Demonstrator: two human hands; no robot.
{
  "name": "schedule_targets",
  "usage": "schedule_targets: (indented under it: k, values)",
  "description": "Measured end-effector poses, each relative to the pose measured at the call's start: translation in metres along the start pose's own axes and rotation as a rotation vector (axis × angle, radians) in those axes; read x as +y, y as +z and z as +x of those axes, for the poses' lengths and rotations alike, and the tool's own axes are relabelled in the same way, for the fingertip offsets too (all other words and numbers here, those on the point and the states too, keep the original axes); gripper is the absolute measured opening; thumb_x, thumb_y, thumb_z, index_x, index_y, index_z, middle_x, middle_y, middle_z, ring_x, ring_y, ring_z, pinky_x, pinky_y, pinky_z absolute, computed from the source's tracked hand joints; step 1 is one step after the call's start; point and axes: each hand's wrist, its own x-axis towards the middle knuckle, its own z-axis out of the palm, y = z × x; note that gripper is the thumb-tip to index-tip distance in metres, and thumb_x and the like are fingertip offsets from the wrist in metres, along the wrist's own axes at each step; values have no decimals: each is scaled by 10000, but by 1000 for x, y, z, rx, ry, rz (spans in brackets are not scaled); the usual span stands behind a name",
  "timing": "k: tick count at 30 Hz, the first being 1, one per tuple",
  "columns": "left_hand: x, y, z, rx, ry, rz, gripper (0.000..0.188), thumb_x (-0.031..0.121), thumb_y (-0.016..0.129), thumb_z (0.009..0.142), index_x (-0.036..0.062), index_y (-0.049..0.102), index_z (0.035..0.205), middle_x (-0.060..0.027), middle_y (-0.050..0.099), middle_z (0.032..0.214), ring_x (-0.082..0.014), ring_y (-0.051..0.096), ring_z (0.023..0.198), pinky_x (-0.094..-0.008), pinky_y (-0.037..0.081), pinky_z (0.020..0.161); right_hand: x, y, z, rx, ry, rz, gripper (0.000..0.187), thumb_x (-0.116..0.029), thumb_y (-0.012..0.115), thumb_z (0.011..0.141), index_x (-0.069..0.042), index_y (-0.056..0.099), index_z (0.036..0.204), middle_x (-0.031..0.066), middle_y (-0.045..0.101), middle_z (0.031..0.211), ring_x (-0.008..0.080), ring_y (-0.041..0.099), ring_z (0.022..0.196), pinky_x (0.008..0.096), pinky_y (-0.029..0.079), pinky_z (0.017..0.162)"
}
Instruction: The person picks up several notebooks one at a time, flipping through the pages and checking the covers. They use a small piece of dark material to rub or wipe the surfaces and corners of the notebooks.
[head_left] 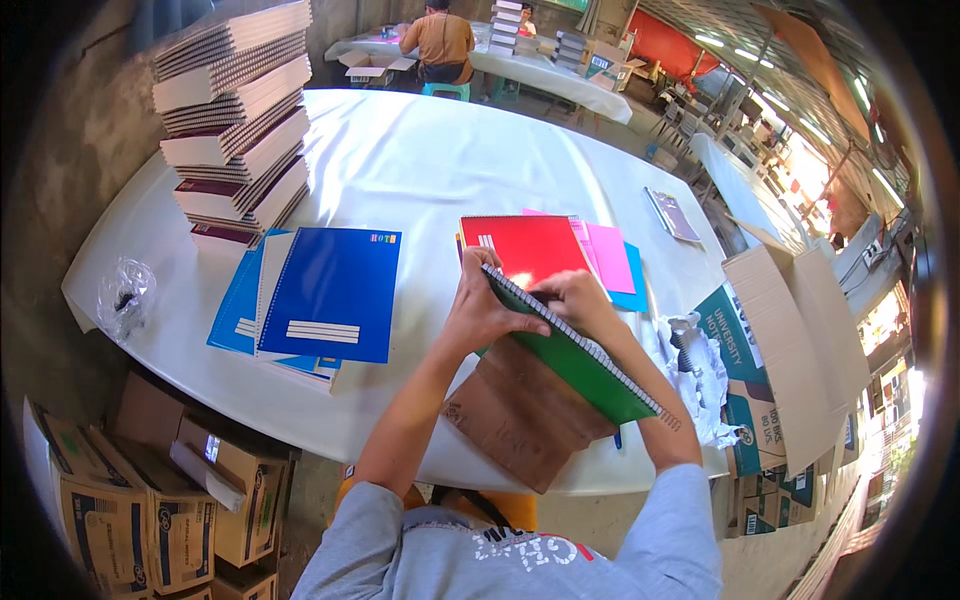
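Observation:
A green spiral notebook (580,370) is held on edge, tilted, with its wire binding (600,355) facing up. My left hand (482,312) grips its upper left end, thumb on the green cover. Just beyond the binding, my right hand (580,300) is closed with curled fingers; what it holds, if anything, is hidden. Below the notebook, a brown cardboard piece (530,410) lies at the table's near edge. A red notebook (515,240) lies flat behind my hands, overlapping a pink one (608,258). To the left sits a loose stack topped by a blue spiral notebook (335,290).
A tall pile of spiral notebooks (240,140) stands at the far left, near a clear plastic bag (128,290). On the right are crumpled white paper (690,370) and an opened carton (800,330). Cartons (150,500) crowd the lower left. Another person (440,45) sits farther back.

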Motion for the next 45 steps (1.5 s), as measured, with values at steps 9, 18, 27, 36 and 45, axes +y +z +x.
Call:
schedule_targets:
  k: [9,18,27,36,45]
  values:
    - [-1,7,-5,98,-78,-351,756,256,933,393,104,365,869,25,412,776,-87,433,737,-229,412,638,97,40,-185,-48,999,-528,345,-84,585,720,-94,587,1065,133,601,1019,306,563,976,429,457,838]
    - [11,5,7,331,-167,-559,561,103,874,560,119,366,797,17,476,719,-53,467,591,-197,400,489,6,19,-160,428,554,1069,377,-250,545,902,-27,513,1204,75,594,1037,105,549,910,236,433,802]
    - [25,-46,80,648,-281,-1007,540,355,724,765,-25,394,961,-91,514,783,-157,567,642,-289,499,512,-19,-5,-110,277,399,1176,453,-404,495,901,-39,491,1170,164,614,1051,210,617,882,344,509,755]
    - [23,-93,75,585,-99,-1287,325,399,518,879,82,480,942,-40,540,811,-171,566,744,-315,468,662,-63,23,-34,-105,155,2215,857,-676,446,791,-23,337,1335,212,451,1285,334,535,1054,461,452,853]
    - [42,-118,40,256,217,-1042,294,348,574,862,70,504,797,-36,490,756,-163,477,650,-290,413,651,-80,66,-8,-91,275,1864,569,-36,603,805,-34,367,1323,94,587,1105,151,599,926,269,496,791]
